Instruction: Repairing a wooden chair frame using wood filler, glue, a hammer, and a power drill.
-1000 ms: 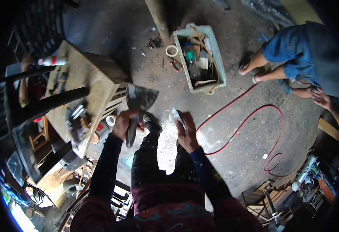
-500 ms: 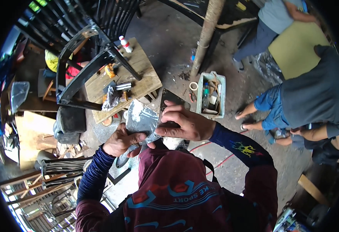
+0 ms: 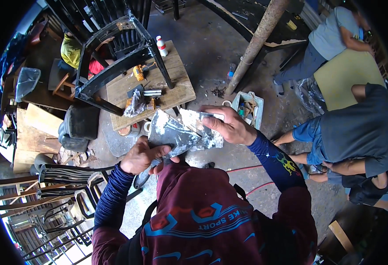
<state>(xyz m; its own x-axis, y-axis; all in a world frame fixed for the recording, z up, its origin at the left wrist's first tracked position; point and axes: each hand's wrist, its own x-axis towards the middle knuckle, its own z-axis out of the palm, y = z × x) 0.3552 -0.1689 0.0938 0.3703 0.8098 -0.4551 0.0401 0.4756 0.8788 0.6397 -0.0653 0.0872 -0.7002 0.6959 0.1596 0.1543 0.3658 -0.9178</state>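
Note:
My left hand [image 3: 140, 157] is closed round a wide putty knife [image 3: 162, 132], thumb on its grey blade, which carries white paste. The knife's rounded handle end sticks out below that hand. My right hand [image 3: 233, 126] pinches a thin flat plate [image 3: 209, 140] between thumb and fingers, its face streaked with white. The plate meets or overlaps the blade's right side in front of my chest; the exact line between them is hard to tell under the smears.
Ahead left, a black wooden chair frame [image 3: 110, 70] stands at a low wooden table [image 3: 183, 86] holding a power drill [image 3: 138, 72] and a bottle [image 3: 161, 46]. A post [image 3: 256, 44] and a tool crate [image 3: 258, 108] stand ahead right. Co-workers [image 3: 353, 128] are at the right; a red cord [image 3: 247, 168] crosses the floor.
My right hand has moved right and turned the plate, so its white-smeared face now shows beside the blade. The left hand keeps its hold on the putty knife. The whole view has shifted slightly.

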